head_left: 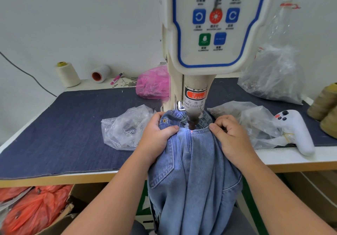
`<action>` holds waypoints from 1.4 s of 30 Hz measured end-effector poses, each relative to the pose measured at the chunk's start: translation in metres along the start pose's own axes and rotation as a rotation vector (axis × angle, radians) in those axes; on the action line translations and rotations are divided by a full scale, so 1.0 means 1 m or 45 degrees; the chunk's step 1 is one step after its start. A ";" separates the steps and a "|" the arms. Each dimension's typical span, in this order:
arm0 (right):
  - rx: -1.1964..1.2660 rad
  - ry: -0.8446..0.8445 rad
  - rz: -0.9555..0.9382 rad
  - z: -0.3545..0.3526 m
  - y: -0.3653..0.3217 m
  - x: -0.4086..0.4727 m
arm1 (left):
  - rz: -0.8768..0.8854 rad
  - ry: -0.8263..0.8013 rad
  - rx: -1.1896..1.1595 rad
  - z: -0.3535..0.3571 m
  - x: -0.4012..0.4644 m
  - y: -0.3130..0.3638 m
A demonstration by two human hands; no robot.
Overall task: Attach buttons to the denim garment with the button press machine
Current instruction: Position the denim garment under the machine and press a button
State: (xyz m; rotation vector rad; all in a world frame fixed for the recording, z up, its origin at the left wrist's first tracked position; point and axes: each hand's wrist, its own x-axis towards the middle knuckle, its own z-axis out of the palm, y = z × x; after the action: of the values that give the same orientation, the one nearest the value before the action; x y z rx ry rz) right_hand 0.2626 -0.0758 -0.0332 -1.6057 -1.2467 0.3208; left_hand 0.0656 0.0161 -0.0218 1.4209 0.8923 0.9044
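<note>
Centrally, our left hand [156,134] and right hand [230,136] each grip the denim [193,171], bunched under the press [193,121]; a button [164,120], perhaps, sits by the left fingers.

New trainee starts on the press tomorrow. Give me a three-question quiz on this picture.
1. True or false: both hands grip the denim garment.
2. Which hand is nearer the brass rivet: left hand or right hand?
3. The red light dot falls on A) the waistband edge, B) the pink bag, C) the white controller.

Key: 1 true; 2 left; 3 A.
</note>
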 end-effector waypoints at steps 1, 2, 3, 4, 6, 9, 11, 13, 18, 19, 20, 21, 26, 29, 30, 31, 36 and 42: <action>-0.003 0.001 0.001 0.000 0.000 0.000 | 0.000 -0.002 0.003 0.000 0.000 0.000; -0.005 0.004 0.000 0.000 0.000 0.000 | 0.000 -0.002 0.002 0.000 0.000 0.000; -0.006 0.008 -0.001 0.000 0.001 0.000 | 0.001 -0.003 -0.001 0.000 0.000 0.000; -0.005 0.009 0.000 0.001 0.001 0.000 | 0.000 -0.005 0.000 0.000 0.000 0.000; -0.007 0.004 0.002 0.001 0.000 0.000 | -0.001 -0.002 0.000 0.000 0.000 0.000; -0.006 0.002 0.005 0.000 0.000 0.000 | 0.001 0.002 -0.007 0.000 0.001 -0.001; -0.007 -0.001 0.006 0.000 0.000 0.000 | 0.002 0.000 -0.006 0.000 0.001 -0.001; -0.018 -0.003 0.005 0.000 -0.001 0.001 | 0.001 -0.004 -0.004 -0.001 0.001 -0.001; -0.020 -0.002 -0.001 0.000 -0.001 0.000 | 0.002 -0.008 0.002 -0.001 0.001 -0.001; -0.019 -0.002 -0.002 0.000 -0.001 0.000 | 0.005 -0.005 -0.001 -0.001 0.001 -0.002; -0.017 -0.002 -0.002 0.000 -0.001 0.000 | 0.008 -0.002 0.000 -0.001 0.001 -0.002; -0.014 -0.003 -0.002 0.000 -0.002 0.000 | 0.011 0.000 0.002 -0.001 0.001 -0.002; 0.013 -0.013 0.009 0.000 -0.001 0.000 | 0.018 0.011 -0.009 0.000 0.001 -0.002; 0.014 -0.009 0.004 0.000 -0.001 0.000 | 0.015 0.009 -0.022 0.000 0.002 -0.002; 0.013 -0.007 0.001 0.001 -0.001 0.001 | 0.015 0.011 -0.023 0.000 0.002 -0.002; 0.013 -0.006 -0.002 0.001 -0.001 0.001 | 0.015 0.012 -0.024 0.000 0.002 -0.002; 0.011 -0.005 -0.002 0.001 0.000 0.001 | 0.011 0.003 -0.028 -0.001 0.001 -0.002; 0.027 -0.008 -0.007 -0.001 -0.001 0.000 | -0.003 -0.003 -0.024 -0.001 0.000 0.000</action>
State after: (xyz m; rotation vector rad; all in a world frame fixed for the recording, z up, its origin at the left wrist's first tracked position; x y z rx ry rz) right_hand 0.2629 -0.0761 -0.0324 -1.5838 -1.2480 0.3350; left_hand 0.0648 0.0163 -0.0222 1.4038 0.8814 0.9069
